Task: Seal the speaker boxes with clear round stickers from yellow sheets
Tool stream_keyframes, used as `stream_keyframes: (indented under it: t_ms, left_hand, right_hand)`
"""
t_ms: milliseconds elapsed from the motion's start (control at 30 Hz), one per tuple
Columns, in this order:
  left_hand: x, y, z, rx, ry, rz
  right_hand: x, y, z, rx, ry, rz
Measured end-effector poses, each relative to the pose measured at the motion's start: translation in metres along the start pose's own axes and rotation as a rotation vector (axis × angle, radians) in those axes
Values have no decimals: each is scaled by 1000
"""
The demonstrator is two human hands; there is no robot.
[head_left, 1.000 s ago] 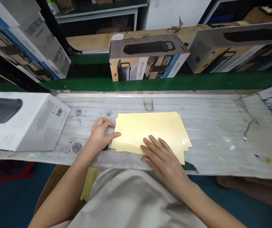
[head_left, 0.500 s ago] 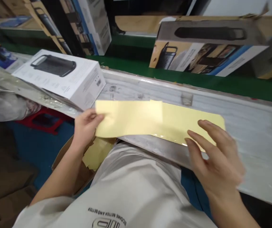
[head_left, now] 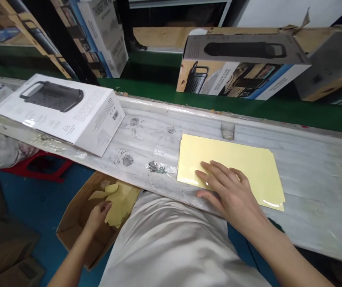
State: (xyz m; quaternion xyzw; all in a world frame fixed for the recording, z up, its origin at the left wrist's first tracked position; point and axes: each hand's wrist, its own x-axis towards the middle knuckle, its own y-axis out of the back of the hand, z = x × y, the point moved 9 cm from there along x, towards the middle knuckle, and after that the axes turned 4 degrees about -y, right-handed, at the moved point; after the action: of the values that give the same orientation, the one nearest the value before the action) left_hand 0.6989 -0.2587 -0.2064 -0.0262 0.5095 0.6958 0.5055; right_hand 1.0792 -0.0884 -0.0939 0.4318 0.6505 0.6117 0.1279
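Note:
My right hand (head_left: 229,187) lies with fingers spread on a stack of yellow sheets (head_left: 248,155) on the bench. The sheets look smooth and glossy, with slightly offset edges. Down to the left, my left hand (head_left: 98,215) is inside the rim of an open cardboard box (head_left: 75,215). Its fingers are curled together beside loose yellow paper pieces (head_left: 120,203). A curled yellow strip (head_left: 103,192) lies just above the fingertips; whether they grip any of this paper is hidden.
A white product box (head_left: 54,103) with a black device printed on it stands at the left of the pale bench (head_left: 149,139). Beyond the bench, a printed carton (head_left: 242,59) rests on the green surface (head_left: 155,75). A red plastic stool (head_left: 39,165) is on the floor.
My left hand has left the bench and gone down into the cardboard box. The long yellow piece it held is off the stack. My right hand has come down onto the sheets.

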Motion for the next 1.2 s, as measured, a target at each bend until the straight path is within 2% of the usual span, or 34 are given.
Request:
stream_keyframes:
  t_ms: [33, 100, 133, 167, 200, 233, 300, 333, 400, 433, 500, 600, 800, 1000, 1200]
  left_hand:
    - [-2, 0, 29, -4, -62, -158]
    - [-28, -10, 105, 20, -298, -612]
    - [-43, -8, 147, 38, -430, -735]
    - [-56, -4, 190, 45, -573, -791]
    - [-65, -2, 232, 57, -707, -810]
    - [-69, -2, 271, 84, -837, -780]
    - [-59, -8, 338, 151, -1044, -589]
    - [-48, -15, 364, 199, -1117, -477]
    - [-23, -36, 399, 309, -1210, -332]
    - [-10, -49, 408, 367, -1229, -319]
    - [9, -72, 414, 455, -1230, -362]
    - [25, -87, 407, 489, -1186, -397]
    - [28, -88, 397, 414, -1233, -393]
    - [31, -87, 397, 378, -1248, -383]
    - [30, -86, 397, 367, -1199, -394]
  right_hand:
    - [3, 2, 4, 6, -8, 1]
    - [7, 5, 11, 36, 2, -6]
    - [9, 6, 13, 54, 15, -11]
    - [10, 8, 14, 71, 27, -16]
    - [11, 9, 16, 87, 34, -19]
    - [13, 11, 18, 101, 33, -23]
    - [22, 12, 22, 130, 16, -47]
    - [29, 12, 25, 153, 7, -65]
    - [50, 12, 33, 216, -21, -92]
    - [62, 11, 39, 246, -42, -100]
    - [87, 6, 52, 290, -81, -118]
    - [115, -8, 64, 323, -80, -177]
    - [130, -24, 67, 406, 8, -230]
    - [133, -25, 63, 418, 71, -231]
    - [130, -23, 67, 502, 38, -188]
